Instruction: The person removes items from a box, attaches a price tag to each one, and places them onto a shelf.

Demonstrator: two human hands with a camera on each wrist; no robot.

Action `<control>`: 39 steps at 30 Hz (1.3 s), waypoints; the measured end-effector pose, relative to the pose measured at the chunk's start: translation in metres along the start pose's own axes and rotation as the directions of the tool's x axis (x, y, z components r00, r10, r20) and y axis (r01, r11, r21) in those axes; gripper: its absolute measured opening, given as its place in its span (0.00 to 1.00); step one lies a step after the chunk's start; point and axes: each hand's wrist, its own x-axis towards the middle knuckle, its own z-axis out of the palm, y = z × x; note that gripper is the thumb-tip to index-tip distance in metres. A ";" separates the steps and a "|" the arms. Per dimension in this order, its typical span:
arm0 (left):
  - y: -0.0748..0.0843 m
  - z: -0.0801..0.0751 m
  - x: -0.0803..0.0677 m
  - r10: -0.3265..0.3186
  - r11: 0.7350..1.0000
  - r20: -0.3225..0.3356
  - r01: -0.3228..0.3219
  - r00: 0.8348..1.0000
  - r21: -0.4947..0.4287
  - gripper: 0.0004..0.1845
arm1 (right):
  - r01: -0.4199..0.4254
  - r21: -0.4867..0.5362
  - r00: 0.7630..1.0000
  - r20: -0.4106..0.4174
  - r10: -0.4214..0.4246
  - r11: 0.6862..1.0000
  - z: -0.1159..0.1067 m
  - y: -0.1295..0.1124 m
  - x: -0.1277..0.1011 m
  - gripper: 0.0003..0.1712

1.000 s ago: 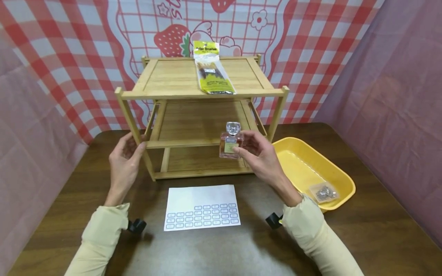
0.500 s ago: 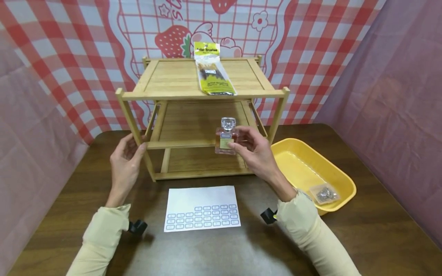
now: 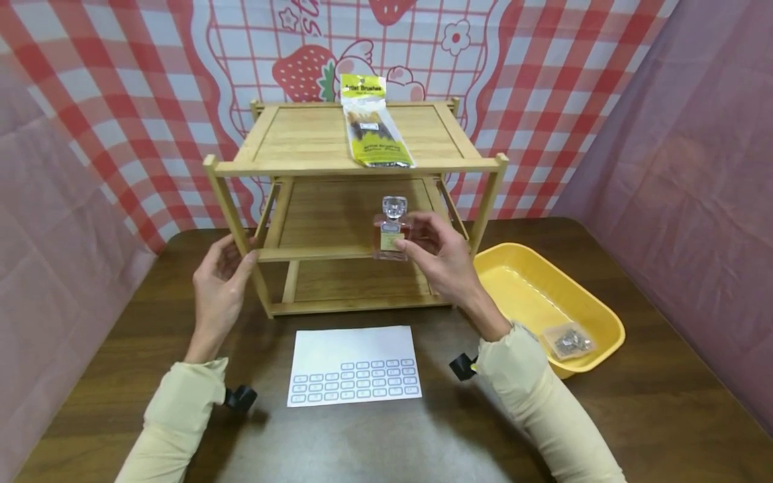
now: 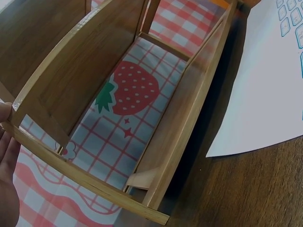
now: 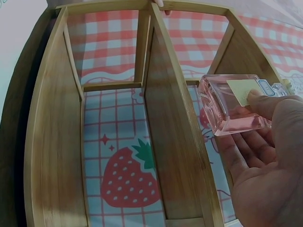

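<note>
A small perfume bottle (image 3: 390,235) with pink liquid, a faceted clear stopper and a yellow label is pinched upright in my right hand (image 3: 443,258). In the head view it appears before the middle shelf's front edge. The right wrist view shows the bottle (image 5: 232,104) between thumb and fingers, near that shelf's edge. My left hand (image 3: 220,285) grips the front left post of the wooden three-tier rack (image 3: 362,253) at middle-shelf height; some fingers are hidden behind the post. Only part of the left hand (image 4: 7,189) enters the left wrist view.
A packet of artist brushes (image 3: 376,131) lies on the rack's top shelf. A white sheet of printed labels (image 3: 353,349) lies in front of the rack. To the right, a yellow tub (image 3: 525,288) contains a small clear packet of metal bits (image 3: 569,340).
My right hand has carried the perfume bottle slightly left and up in the head view, toward the middle shelf. The left hand stays on the post.
</note>
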 end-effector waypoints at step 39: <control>-0.004 -0.002 0.001 0.008 0.997 0.003 -0.007 1.000 -0.083 0.17 | -0.069 -0.038 0.996 0.059 0.071 0.997 0.027 0.007 0.036 0.21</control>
